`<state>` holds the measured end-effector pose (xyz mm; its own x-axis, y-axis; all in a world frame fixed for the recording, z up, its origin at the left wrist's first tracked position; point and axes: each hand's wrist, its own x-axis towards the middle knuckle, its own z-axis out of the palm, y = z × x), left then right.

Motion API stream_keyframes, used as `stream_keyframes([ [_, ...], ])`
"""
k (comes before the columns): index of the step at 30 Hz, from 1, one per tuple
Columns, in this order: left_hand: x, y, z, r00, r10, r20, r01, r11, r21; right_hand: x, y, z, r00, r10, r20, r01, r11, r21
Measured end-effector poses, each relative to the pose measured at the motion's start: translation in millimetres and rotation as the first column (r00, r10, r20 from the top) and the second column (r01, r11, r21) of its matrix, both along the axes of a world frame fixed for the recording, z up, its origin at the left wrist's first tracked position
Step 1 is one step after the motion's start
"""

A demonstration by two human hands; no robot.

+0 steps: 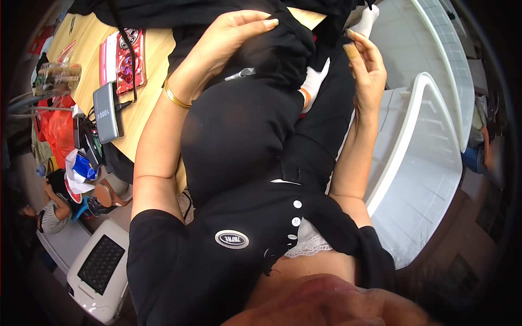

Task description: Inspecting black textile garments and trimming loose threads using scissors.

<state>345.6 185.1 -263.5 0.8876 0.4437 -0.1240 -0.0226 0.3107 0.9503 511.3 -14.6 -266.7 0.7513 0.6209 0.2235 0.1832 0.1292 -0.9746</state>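
Observation:
Black cloth [283,49] lies bunched across my lap and over the table edge. My left hand [231,38], with gold bangles at the wrist, is closed on a fold of it, thumb and fingertips together. To the right, my right hand [367,70] pinches the cloth's dark edge between thumb and fingers; a tan cover sits on the thumb. Below my left hand, a small silvery item [240,74] rests on the cloth. Between my hands shows a white glove-like item [314,86] with an orange band; another white one [365,22] appears beyond my right hand.
On the wooden table [155,111] at left are a grey power bank [107,113] with a black cable, a red patterned box [132,60] and a clear cup [57,73]. A red plastic bag [57,127] hangs beside it. White plastic bins [416,136] stand at right. A person [54,209] sits far left.

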Motion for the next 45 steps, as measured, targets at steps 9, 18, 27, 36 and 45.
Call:
stream_keyframes([
  [9,1.2,4.4,-12.2,0.997,-0.029,-0.068,0.021,0.993,-0.114,-18.0,32.2,-0.5,0.794,0.15,0.589,-0.081,0.986,-0.143],
  [18,-0.2,-5.8,13.0,0.993,-0.113,0.017,0.114,0.974,-0.195,-15.5,48.5,22.8,0.742,0.221,0.633,-0.219,0.972,-0.084],
  [27,1.7,-10.6,21.6,0.988,-0.143,0.05,0.148,0.979,-0.139,-6.9,65.5,1.7,0.83,0.34,0.442,-0.449,0.878,0.167],
  [36,0.4,-12.5,30.5,0.982,-0.129,0.139,0.142,0.985,-0.093,-19.3,45.9,40.5,0.778,0.24,0.58,-0.207,0.97,-0.124],
  [45,0.5,2.5,11.4,0.692,-0.296,0.658,0.389,0.921,0.004,-38.7,27.6,65.6,0.764,0.329,0.554,-0.266,0.944,-0.193],
])
